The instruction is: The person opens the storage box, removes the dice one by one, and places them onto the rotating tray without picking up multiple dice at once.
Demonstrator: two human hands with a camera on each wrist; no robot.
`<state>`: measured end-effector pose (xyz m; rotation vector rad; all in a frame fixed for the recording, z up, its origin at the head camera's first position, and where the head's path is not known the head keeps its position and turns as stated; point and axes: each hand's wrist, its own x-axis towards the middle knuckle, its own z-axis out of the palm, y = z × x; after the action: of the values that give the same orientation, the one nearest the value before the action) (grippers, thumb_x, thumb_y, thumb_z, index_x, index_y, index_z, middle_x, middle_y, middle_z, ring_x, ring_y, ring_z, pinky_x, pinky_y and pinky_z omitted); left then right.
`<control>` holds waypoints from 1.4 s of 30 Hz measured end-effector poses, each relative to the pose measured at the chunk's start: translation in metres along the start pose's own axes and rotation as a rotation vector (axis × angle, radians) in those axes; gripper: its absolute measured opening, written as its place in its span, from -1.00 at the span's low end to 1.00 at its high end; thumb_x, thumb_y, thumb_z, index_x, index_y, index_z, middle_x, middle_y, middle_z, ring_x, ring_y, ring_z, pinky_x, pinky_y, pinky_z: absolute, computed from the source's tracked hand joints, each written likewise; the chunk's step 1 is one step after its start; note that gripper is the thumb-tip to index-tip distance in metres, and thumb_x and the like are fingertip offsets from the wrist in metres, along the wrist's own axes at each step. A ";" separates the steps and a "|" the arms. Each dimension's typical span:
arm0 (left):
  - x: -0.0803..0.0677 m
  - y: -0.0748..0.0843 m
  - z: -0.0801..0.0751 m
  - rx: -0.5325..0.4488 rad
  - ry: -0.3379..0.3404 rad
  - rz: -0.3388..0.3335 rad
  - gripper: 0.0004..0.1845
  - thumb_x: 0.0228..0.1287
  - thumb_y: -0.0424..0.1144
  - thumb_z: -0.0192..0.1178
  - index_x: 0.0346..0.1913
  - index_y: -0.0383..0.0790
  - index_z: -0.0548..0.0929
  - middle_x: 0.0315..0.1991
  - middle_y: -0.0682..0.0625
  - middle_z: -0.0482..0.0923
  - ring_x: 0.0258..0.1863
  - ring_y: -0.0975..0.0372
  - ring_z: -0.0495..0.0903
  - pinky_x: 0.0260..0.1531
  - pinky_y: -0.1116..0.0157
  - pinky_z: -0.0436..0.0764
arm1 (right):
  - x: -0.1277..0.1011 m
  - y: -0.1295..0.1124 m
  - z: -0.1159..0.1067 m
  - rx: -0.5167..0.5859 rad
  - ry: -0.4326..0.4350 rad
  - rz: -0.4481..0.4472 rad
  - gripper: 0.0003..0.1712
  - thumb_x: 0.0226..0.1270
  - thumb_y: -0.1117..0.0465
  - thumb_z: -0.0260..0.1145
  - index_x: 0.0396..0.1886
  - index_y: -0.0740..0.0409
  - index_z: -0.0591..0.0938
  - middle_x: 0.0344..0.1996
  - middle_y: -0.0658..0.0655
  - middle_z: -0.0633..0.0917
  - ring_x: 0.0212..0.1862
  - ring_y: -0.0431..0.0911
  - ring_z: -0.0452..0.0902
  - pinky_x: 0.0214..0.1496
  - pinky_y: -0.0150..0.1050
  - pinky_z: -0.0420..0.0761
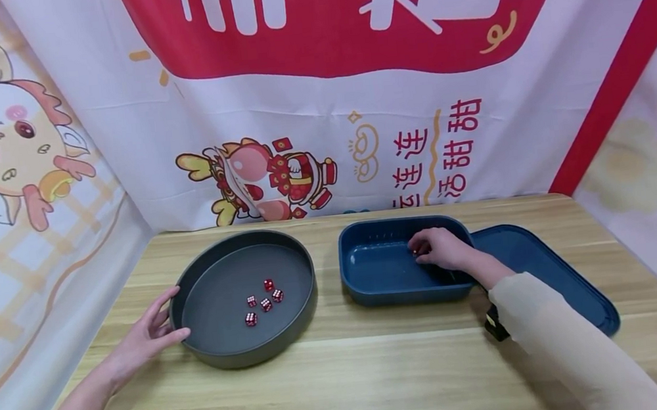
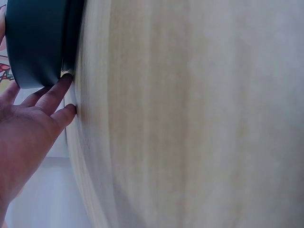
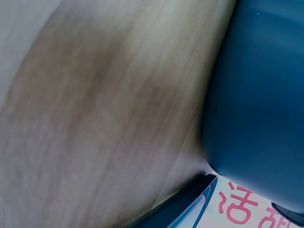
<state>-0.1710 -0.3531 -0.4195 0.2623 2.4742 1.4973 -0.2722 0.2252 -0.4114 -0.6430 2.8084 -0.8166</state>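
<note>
My left hand (image 1: 153, 327) rests against the left side of a round dark grey pan (image 1: 210, 276), thumb and fingers spread along its wall. The left wrist view shows fingers (image 2: 54, 97) at the pan's lower edge, close to the tabletop. Several red dice (image 1: 266, 305) with white pips lie in the pan, right of its middle. My right hand (image 1: 442, 249) reaches into a blue rectangular box (image 1: 373, 298), fingers curled. A small red die (image 1: 416, 253) shows at its fingertips, mostly hidden by them. In the right wrist view only the box's outer wall (image 3: 261, 95) shows, without the hand.
A blue lid (image 1: 555, 275) lies on the wooden table (image 1: 380, 371) right of the box, partly under my right forearm. Behind the table hangs a printed white and red cloth (image 1: 308, 114). Another patterned cloth (image 1: 42, 259) lines the left side.
</note>
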 end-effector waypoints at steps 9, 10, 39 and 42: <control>0.000 0.000 0.001 0.007 0.004 0.004 -0.05 0.35 -0.27 0.23 0.56 -0.07 -0.21 0.43 -0.53 -0.16 0.33 -0.41 0.03 0.19 -0.14 0.17 | 0.004 0.003 0.003 -0.040 0.002 -0.003 -0.84 0.26 0.42 0.34 -0.16 0.25 0.69 -0.29 0.10 0.69 -0.25 -0.07 0.57 -0.11 -0.07 0.61; 0.000 0.000 0.001 0.006 0.004 0.003 -0.05 0.35 -0.27 0.23 0.56 -0.07 -0.21 0.43 -0.53 -0.16 0.33 -0.41 0.03 0.19 -0.15 0.17 | 0.004 0.003 0.003 -0.040 0.001 -0.007 -0.84 0.27 0.43 0.33 -0.16 0.25 0.69 -0.29 0.10 0.69 -0.25 -0.07 0.57 -0.11 -0.06 0.61; -0.001 0.000 0.001 0.026 0.014 0.007 -0.06 0.36 -0.26 0.23 0.56 -0.10 -0.19 0.42 -0.55 -0.12 0.31 -0.39 0.10 0.19 -0.15 0.19 | -0.004 -0.031 -0.014 0.019 0.080 -0.112 -0.81 0.26 0.37 0.38 -0.13 0.17 0.70 -0.24 0.04 0.69 -0.22 -0.10 0.57 -0.08 -0.10 0.61; 0.000 0.000 0.001 0.023 0.013 0.006 -0.06 0.36 -0.26 0.23 0.56 -0.10 -0.19 0.42 -0.55 -0.12 0.31 -0.39 0.10 0.19 -0.14 0.20 | -0.003 -0.038 -0.015 0.025 0.086 -0.142 -0.80 0.25 0.37 0.39 -0.12 0.17 0.70 -0.23 0.04 0.69 -0.21 -0.11 0.57 -0.08 -0.10 0.62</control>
<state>-0.1705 -0.3523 -0.4193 0.2653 2.5047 1.4779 -0.2591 0.2047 -0.3779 -0.8301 2.8504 -0.9233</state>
